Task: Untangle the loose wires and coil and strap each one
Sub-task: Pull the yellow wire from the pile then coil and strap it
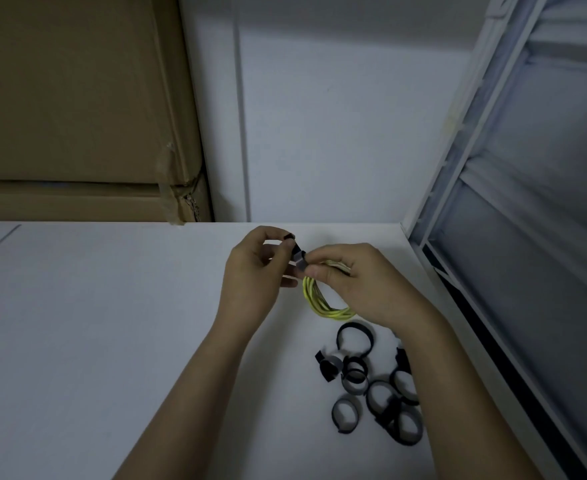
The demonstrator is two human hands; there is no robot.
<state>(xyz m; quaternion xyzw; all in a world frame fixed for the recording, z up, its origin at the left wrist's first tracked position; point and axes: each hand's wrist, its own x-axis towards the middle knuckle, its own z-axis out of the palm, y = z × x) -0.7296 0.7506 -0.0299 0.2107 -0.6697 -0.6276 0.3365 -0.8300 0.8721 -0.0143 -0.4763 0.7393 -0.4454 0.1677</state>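
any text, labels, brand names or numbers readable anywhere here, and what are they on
None: no word, label, brand or number can be read in this view.
Cardboard boxes: plain brown faces and tape, no print showing.
Black strap, pinched by the left hand against the yellow-green wire coil held in the right hand: no marking.
Loose straps on the white table: no lettering visible.

Table (pixel 94 323) left open; strap pile (pixel 371 386) blocks near right.

no readable text, labels, brands or numbers anywhere, cardboard boxes (pixel 77 98) plain
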